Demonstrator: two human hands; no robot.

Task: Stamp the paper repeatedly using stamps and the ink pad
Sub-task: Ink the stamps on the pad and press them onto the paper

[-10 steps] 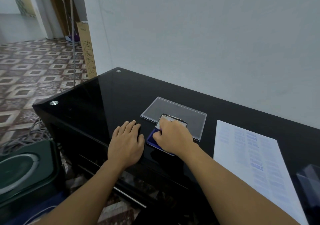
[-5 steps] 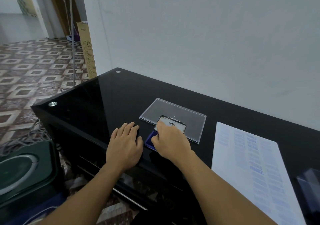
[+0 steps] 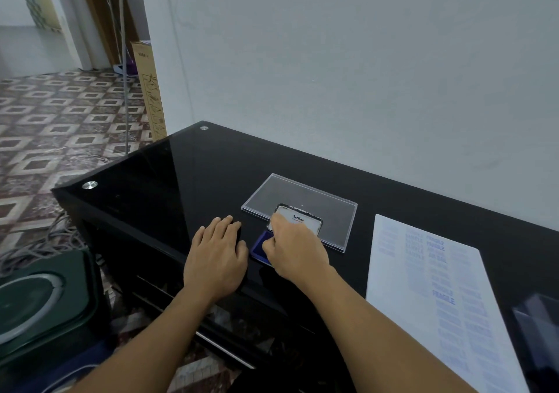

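Head camera: the right hand (image 3: 295, 249) sits knuckles-up over the ink pad (image 3: 259, 249) near the front edge of the black table (image 3: 181, 181). Its fingers are curled down onto the blue pad. What they grip is hidden under the hand, so I cannot tell whether a stamp is in it. The pad's open lid (image 3: 307, 222), with a white label, stands at 12 o'clock from the knuckles, the thumb close against it. The left hand (image 3: 216, 256) lies flat with fingers straight on the table at 9 o'clock, just beside the pad, holding nothing.

The step in hand looks like inking. To do it well, press straight down and evenly so the whole face takes ink, keep the left hand near so the pad cannot slide, then lift cleanly without dragging.

The paper (image 3: 423, 287) lies at about 3 to 4 o'clock from the right hand, well apart from it, with rows of blue prints, most faint and a few darker. A clear plastic sheet (image 3: 302, 193) lies beyond the lid at 12 o'clock.
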